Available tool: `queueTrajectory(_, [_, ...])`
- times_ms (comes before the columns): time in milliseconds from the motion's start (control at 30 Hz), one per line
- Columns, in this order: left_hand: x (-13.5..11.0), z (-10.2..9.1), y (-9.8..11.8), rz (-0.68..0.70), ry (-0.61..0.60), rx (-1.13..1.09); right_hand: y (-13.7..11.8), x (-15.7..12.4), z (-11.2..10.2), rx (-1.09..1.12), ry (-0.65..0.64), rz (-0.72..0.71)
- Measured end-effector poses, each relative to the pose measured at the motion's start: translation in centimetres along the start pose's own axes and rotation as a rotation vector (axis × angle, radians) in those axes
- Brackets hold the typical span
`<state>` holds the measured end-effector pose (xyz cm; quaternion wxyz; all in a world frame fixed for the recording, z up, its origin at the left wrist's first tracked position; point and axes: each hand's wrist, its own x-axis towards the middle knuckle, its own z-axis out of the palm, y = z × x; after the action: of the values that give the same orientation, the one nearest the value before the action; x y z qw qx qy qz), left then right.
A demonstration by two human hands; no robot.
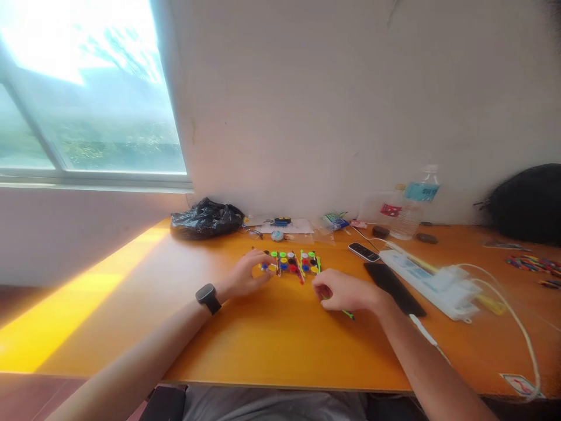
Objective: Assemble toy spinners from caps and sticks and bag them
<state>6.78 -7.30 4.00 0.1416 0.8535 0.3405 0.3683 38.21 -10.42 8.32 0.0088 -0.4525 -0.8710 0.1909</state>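
Note:
Small round caps (pixel 291 268) in white, green, yellow, red, blue and black stand in short rows on the table. Thin coloured sticks (pixel 298 269) lie between the rows. My left hand (pixel 249 272), with a black watch on its wrist, rests at the left end of these rows. Its thumb and fingers are apart beside the nearest caps; whether they touch them I cannot tell. To the right and nearer me, my right hand (pixel 342 290) is curled closed around a thin green stick (pixel 348 314). One end of that stick pokes out below the palm.
A black plastic bag (pixel 205 219) lies at the back left. On the right are a phone (pixel 363 252), a dark flat slab (pixel 394 288), a white power strip (pixel 425 283) with cables, a water bottle (pixel 407 210) and a pile of coloured sticks (pixel 532 263).

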Motion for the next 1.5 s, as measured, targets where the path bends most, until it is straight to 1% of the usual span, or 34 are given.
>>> queueTrajectory(133, [-0.3,0.8,1.8,0.081,-0.136,-0.121,0.8,-0.4,-0.3,0.004,-0.048,0.051])
queueTrajectory(233, [-0.4,1.0,2.5,0.099,-0.220,-0.157,1.4,-0.5,-0.4,0.013,-0.053,0.073])
queueTrajectory(367, [-0.4,1.2,2.2,0.120,-0.290,-0.201,2.2,-0.5,-0.5,0.042,-0.041,0.085])
queueTrajectory(467, [-0.5,1.4,2.0,0.116,-0.313,-0.228,2.4,-0.5,-0.6,0.059,-0.034,0.095])
queueTrajectory(533, [-0.6,1.3,2.1,0.091,-0.319,-0.245,2.3,-0.6,-0.7,0.072,-0.025,0.094])
queueTrajectory(600, [-0.5,1.2,2.3,0.035,-0.280,-0.263,2.0,-0.6,-0.8,0.078,-0.002,0.091])
queueTrajectory(633, [-0.5,1.2,2.3,-0.001,-0.239,-0.269,1.8,-0.6,-0.8,0.075,0.017,0.091])
queueTrajectory(733, [-0.1,0.7,1.7,-0.118,-0.064,-0.252,1.1,-0.3,-0.6,0.058,0.091,0.085])
queueTrajectory(800, [0.2,0.3,0.5,-0.183,0.074,-0.182,0.6,0.0,-0.4,0.049,0.134,0.080])
queueTrajectory(867, [0.4,-0.3,-1.2,-0.220,0.217,-0.060,0.2,0.2,-0.3,0.043,0.161,0.069])
queueTrajectory(933, [0.4,-0.8,-3.1,-0.227,0.274,0.081,-0.2,0.3,-0.3,0.042,0.177,0.047])
queueTrajectory(1033, [0.2,-1.2,-5.1,-0.175,0.193,0.229,-0.7,0.3,-0.3,0.042,0.197,0.019])
queueTrajectory(1100, [0.1,-1.1,-5.6,-0.174,0.118,0.284,-1.0,0.3,-0.4,0.040,0.205,0.018])
queueTrajectory(1233, [0.3,-0.6,-5.2,-0.158,0.016,0.329,-1.6,0.2,-0.4,0.035,0.220,0.032])
queueTrajectory(1367, [0.4,-0.6,-4.5,-0.109,-0.024,0.351,-1.9,0.3,-0.4,0.019,0.235,0.016])
queueTrajectory(1500, [0.5,-0.8,-4.3,-0.107,-0.050,0.375,-2.0,0.6,-0.1,0.006,0.244,0.011])
